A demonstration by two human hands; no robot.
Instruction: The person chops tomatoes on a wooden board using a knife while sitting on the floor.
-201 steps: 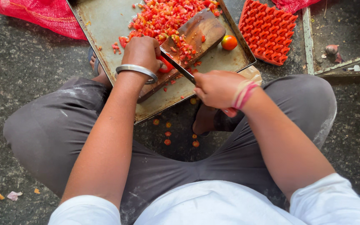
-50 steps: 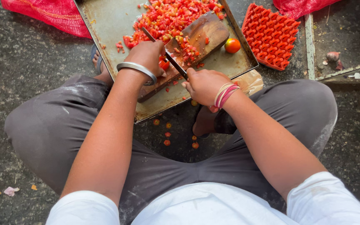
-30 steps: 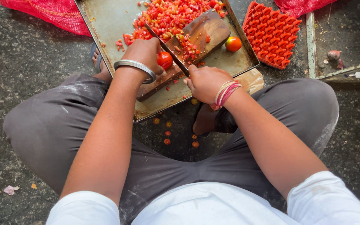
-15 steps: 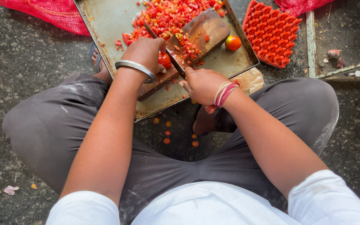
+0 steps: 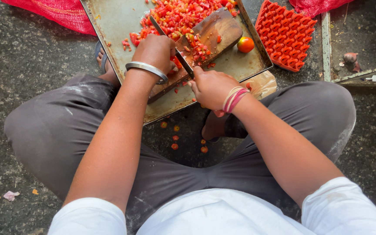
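- Head view: a person is seated cross-legged on a dark rough floor, with a metal tray laid in front of the knees.
- A wooden cutting board is set on the tray, slanting from the tray's near edge up toward its far right corner.
- The left hand is seen curled closed over the near left part of the board, pinning a piece of tomato of which only a red sliver shows beside the thumb.
- The right hand is closed around the handle of a knife; the blade is laid diagonally across the board, just beside the left fingers.
- A heap of chopped tomato is spread over the far middle of the tray, touching the board's far edge.
- One whole tomato is left on the tray near its right edge, just beside the board.
- A red moulded crate tray lies off the tray's right edge; a few dropped bits lie on the floor below the near edge.
- Step judged: dicing is in hand on the pinned piece.
- Next move is judged to call for short cuts kept clear of the left fingertips, which sit close to the blade.
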